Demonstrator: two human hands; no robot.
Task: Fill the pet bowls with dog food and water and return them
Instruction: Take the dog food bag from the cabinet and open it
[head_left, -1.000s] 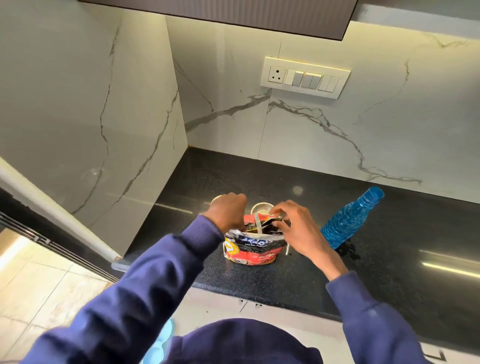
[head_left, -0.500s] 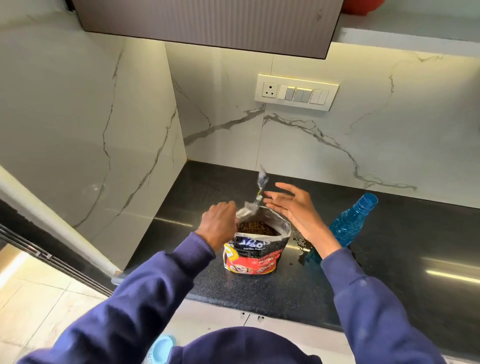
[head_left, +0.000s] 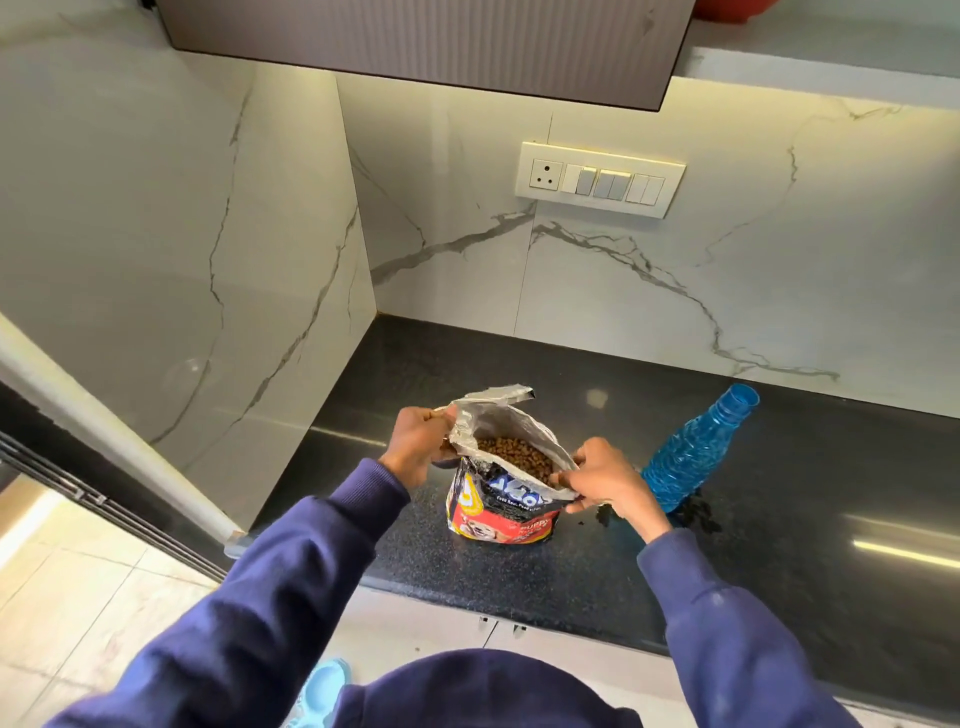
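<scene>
A red, black and yellow dog food bag stands upright on the black counter. Its silver-lined mouth is spread wide, and brown kibble shows inside. My left hand pinches the left rim of the bag. My right hand pinches the right rim. A blue ribbed plastic water bottle stands tilted just right of my right hand, cap end toward the wall. The pet bowls seen earlier behind the bag are hidden now.
White marble walls close the counter at the back and left. A switch panel sits on the back wall under a dark cabinet. Dark specks lie on the counter near the bottle's base. A light blue shoe shows on the tiled floor.
The bag went from folded shut to spread wide. My right hand, free and open half a second ago, now pinches the right rim; my left hand still holds the left side.
</scene>
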